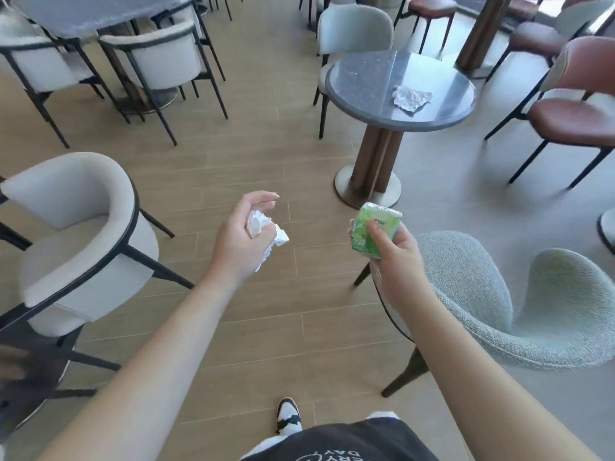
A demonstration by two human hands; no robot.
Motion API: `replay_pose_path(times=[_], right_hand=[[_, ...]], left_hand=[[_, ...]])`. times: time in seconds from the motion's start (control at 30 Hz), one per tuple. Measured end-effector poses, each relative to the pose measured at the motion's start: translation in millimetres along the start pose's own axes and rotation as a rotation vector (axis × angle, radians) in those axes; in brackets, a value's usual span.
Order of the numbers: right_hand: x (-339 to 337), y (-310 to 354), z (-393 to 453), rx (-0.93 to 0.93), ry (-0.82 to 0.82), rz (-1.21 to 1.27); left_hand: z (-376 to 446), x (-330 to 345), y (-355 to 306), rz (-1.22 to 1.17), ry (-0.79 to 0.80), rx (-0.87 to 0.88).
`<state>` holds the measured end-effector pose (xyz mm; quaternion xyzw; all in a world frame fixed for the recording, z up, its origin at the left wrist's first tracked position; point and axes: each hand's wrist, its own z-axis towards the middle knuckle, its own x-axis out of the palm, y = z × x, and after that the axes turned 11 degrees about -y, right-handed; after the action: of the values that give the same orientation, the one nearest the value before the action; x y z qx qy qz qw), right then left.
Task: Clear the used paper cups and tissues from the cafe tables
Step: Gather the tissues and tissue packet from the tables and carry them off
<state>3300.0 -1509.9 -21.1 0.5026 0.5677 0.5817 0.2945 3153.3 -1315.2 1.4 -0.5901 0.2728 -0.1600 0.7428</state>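
Note:
My left hand (243,234) holds crumpled white tissues (263,231) in its curled fingers, with a strip of tissue hanging below the palm. My right hand (392,257) grips a green tissue pack (374,229) between thumb and fingers. Both hands hover over the wooden floor. Ahead on the right stands a small round grey table (366,94), and one crumpled white tissue (411,97) lies on its top, well beyond both hands.
A pale armchair (76,234) stands at my left and a grey-green fabric chair (499,294) at my right. Brown chairs (572,114) and a pale chair (354,28) ring the small table. Another dark table (83,11) with white chairs is far left.

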Motion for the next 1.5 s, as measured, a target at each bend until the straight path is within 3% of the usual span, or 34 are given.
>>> replay_pose_path(times=[0.37,0.93,1.23,1.5], right_hand=[[28,5,108,-0.010,-0.140,-0.002],[52,34,361,-0.009,-0.169,0.026],[68,27,446,0.015,-0.301,0.032],[108,39,548,-0.011,-0.470,0.059]], left_hand=[[141,49,10,-0.045,0.128,0.026],[363,192,8,0.025,0.268,0.040],[468,278,27,-0.044,0.288,0.080],[596,322,36,-0.056,0.451,0.144]])
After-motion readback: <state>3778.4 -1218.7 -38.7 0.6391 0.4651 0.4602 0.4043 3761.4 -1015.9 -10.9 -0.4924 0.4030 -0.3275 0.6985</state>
